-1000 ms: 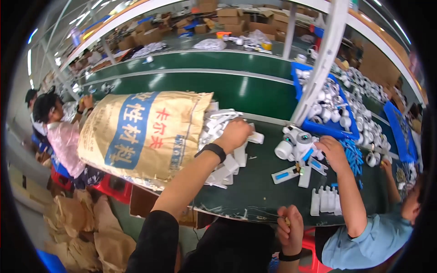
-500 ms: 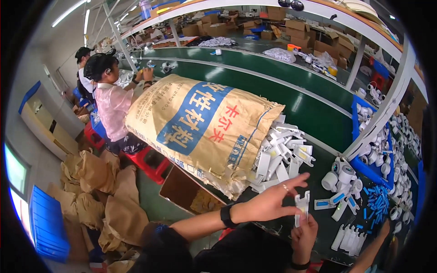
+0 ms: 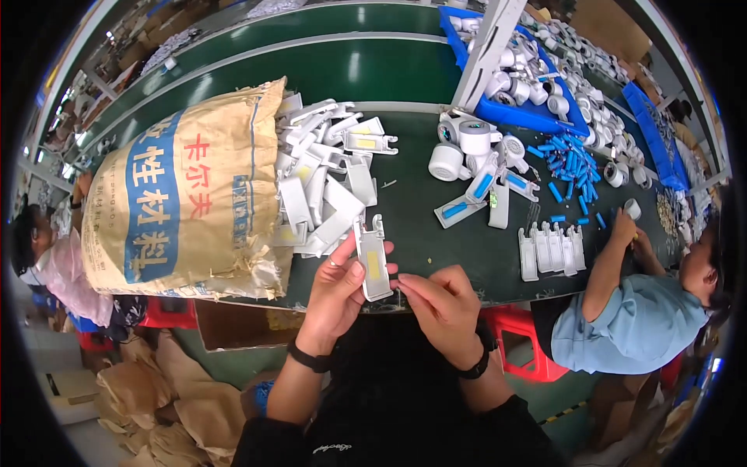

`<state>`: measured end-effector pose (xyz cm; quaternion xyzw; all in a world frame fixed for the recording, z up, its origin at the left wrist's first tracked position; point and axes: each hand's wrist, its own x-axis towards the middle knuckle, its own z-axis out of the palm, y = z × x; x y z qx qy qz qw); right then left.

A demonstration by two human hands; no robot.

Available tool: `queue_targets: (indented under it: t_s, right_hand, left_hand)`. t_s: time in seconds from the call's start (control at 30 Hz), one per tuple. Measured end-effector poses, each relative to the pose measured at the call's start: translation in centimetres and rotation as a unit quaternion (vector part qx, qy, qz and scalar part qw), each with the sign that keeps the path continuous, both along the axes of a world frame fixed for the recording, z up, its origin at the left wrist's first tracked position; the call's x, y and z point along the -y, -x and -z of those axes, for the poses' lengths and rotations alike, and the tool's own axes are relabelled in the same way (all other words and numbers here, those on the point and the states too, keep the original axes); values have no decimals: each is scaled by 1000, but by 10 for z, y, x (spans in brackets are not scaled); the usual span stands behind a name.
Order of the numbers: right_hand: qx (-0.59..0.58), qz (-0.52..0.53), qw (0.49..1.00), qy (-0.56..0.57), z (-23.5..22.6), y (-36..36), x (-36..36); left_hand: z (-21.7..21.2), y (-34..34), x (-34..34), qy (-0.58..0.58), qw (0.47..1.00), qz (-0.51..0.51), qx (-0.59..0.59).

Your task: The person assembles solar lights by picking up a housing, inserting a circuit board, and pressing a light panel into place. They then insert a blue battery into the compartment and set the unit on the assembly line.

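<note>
A white plastic cover [image 3: 373,261] with a yellow strip inside is held upright by my left hand [image 3: 338,286], thumb in front and fingers behind. Beside its lower right edge is my right hand [image 3: 445,302]. The thumb and forefinger there are pinched together; a tiny dark bit shows at the tips, too small to name. Ahead and to the left, a heap of similar white covers [image 3: 334,204] spills from the mouth of a large paper sack [image 3: 214,148]. Several white covers [image 3: 551,253] stand in a row on the right.
White round camera-like housings [image 3: 475,138] lie beyond, near loose blue cylinders [image 3: 572,165]. A blue tray [image 3: 580,124] holds more housings behind a metal post [image 3: 490,47]. At the right, a co-worker [image 3: 638,311] in a light blue shirt handles a white part. Red stools [image 3: 523,338] stand below the green table.
The view has swung right, so the sack sits farther left. The cover, earlier in my right hand, is now in my left; my right fingers have come to its lower right side.
</note>
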<state>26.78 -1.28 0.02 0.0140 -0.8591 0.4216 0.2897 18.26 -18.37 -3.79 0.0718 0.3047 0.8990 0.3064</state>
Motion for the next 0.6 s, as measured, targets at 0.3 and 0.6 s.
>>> queue_targets:
  t_s: [0.3, 0.6]
  right_hand:
    - [-6, -143, 987, -70, -1, 10, -4]
    - [-8, -144, 988, -54, 0, 20, 3]
  left_hand:
    - [-1, -15, 1, 47, 999, -17, 0]
    - [1, -8, 12, 95, 995, 9, -19]
